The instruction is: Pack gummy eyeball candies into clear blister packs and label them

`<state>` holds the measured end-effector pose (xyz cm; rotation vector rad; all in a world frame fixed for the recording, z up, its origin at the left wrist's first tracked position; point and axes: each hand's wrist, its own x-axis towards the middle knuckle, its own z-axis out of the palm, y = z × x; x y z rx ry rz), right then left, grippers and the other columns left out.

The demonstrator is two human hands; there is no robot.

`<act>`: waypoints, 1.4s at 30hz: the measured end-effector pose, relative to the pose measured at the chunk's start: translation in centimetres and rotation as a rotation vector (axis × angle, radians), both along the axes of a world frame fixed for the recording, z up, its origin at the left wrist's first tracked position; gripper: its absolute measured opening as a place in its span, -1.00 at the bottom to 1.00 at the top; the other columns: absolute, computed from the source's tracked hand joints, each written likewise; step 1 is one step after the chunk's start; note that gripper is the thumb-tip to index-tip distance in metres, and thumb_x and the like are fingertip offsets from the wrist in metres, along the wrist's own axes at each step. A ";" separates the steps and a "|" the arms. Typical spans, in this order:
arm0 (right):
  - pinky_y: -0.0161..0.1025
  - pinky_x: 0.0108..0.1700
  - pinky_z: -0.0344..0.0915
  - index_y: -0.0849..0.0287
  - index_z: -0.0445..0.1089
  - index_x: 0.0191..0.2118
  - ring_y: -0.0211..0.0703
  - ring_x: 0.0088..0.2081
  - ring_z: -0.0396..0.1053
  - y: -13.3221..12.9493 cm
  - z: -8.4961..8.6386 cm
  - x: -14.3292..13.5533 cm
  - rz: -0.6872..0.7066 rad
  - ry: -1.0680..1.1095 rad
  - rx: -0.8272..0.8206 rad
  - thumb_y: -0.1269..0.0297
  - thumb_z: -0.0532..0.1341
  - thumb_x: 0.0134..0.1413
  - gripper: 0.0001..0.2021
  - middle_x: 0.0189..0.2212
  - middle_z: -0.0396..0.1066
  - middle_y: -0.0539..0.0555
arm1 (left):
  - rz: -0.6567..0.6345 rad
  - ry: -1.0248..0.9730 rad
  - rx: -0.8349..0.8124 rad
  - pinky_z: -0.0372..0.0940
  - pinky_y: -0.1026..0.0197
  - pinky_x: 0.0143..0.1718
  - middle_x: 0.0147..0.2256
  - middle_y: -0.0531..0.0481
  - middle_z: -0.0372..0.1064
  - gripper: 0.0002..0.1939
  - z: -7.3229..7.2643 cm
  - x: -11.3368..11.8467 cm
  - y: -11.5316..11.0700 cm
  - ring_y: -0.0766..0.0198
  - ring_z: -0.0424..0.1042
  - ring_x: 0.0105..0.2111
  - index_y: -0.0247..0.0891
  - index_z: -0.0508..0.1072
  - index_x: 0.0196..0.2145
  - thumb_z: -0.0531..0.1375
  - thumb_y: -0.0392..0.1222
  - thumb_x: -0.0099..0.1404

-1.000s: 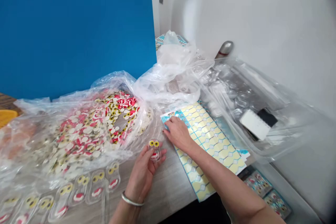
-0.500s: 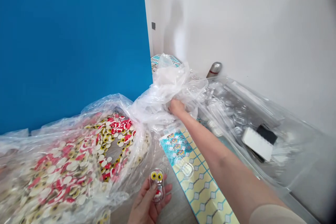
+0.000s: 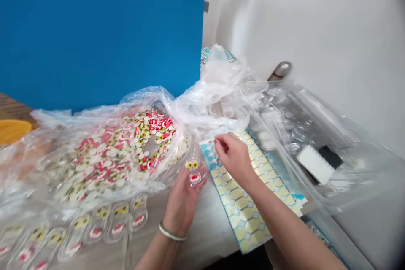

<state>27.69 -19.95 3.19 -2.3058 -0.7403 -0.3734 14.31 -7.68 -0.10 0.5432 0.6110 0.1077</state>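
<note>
My left hand [image 3: 182, 198] grips a small clear plastic case [image 3: 194, 174] with two yellow-and-black eye pieces at the top and a red-and-white mouth piece below. Just right of it, my right hand [image 3: 233, 156] is closed, thumb and fingers pinched together, above the yellow-and-blue printed sheet [image 3: 243, 209]. Whatever those fingers hold, if anything, is too small or hidden to name. Behind my right hand lies a crumpled translucent plastic bag [image 3: 218, 97]. To the left, a clear bag spills many loose eye and mouth pieces [image 3: 107, 152].
Several filled clear cases [image 3: 118, 221] stand in a row along the table's front left. A large clear bag [image 3: 297, 135] of plastic shells lies right, bearing a white block [image 3: 316, 164]. Behind are a metal flask [image 3: 280, 71] and a blue panel [image 3: 101, 33].
My right hand has come out of the translucent bag and back toward me, over the printed sheet. The view has swung left and down, bringing the row of filled cases into sight.
</note>
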 end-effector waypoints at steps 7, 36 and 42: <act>-0.27 -0.35 0.33 0.24 0.45 0.00 -0.09 -0.26 0.45 0.2 -1.9 -11.2 0.145 -0.170 -0.372 0.28 0.12 0.34 -0.75 -0.28 0.48 0.17 | -0.019 -0.155 -0.095 0.29 0.08 0.17 -0.06 -0.16 0.51 -0.64 0.7 -0.8 -2.0 0.05 0.43 0.08 -0.31 0.53 -0.12 0.23 0.05 0.32; -0.06 -0.15 0.50 0.00 0.51 -0.14 0.01 -0.21 0.56 7.1 -6.5 -19.1 0.545 1.053 0.203 0.03 0.23 0.06 -0.71 -0.24 0.58 0.13 | 0.530 0.680 0.931 0.27 0.26 -0.36 -0.44 0.09 0.42 -0.34 -0.8 -28.0 19.3 0.32 0.37 -0.46 -0.23 0.32 -0.22 0.48 0.08 -0.21; -0.08 -0.25 0.46 -0.02 0.52 -0.19 0.01 -0.29 0.53 6.6 -6.9 -18.7 0.616 0.955 0.099 0.04 0.22 0.09 -0.76 -0.29 0.58 0.10 | 0.427 0.979 1.009 0.23 0.25 -0.46 -0.57 0.14 0.32 -0.49 -1.6 -30.6 25.3 0.32 0.31 -0.57 -0.29 0.41 -0.24 0.43 -0.10 -0.17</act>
